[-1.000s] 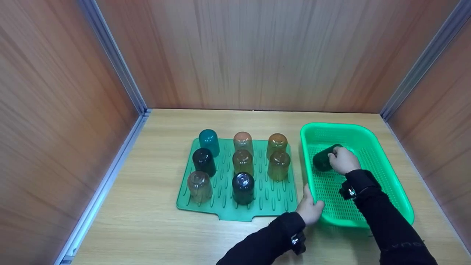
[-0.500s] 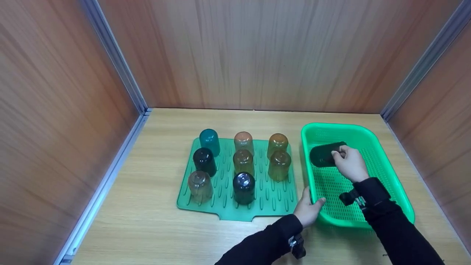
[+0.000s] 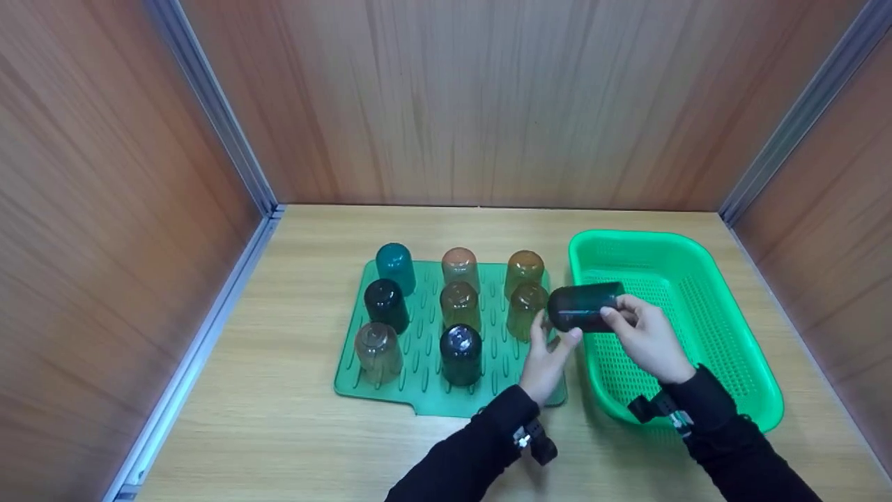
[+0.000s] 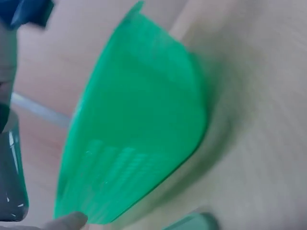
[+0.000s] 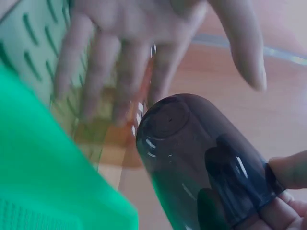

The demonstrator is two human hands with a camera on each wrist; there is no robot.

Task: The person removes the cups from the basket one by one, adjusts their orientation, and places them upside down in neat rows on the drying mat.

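Observation:
A dark, see-through cup (image 3: 582, 307) is held on its side above the left rim of the green basket. My right hand (image 3: 651, 341) pinches it at the rim end, thumb on one side and fingertips partly hidden inside or behind. The cup's rounded base points left, toward my left hand (image 3: 547, 362). In the right wrist view the left hand (image 5: 129, 52) has its fingers straight and spread, with the thumb apart, close to the base of the dark cup (image 5: 187, 153). Whether a fingertip touches the base I cannot tell.
A green draining mat (image 3: 418, 390) with raised ridges carries several upside-down cups, including a teal cup (image 3: 396, 268), a clear cup (image 3: 378, 355) and a dark cup (image 3: 460, 355). The green basket (image 3: 752, 348) stands to its right. Wooden panels (image 3: 488, 104) enclose the table.
My right hand has lifted the dark cup out of the basket and carried it left. The left hand has let go of the basket's rim and moved up and left beside the cup.

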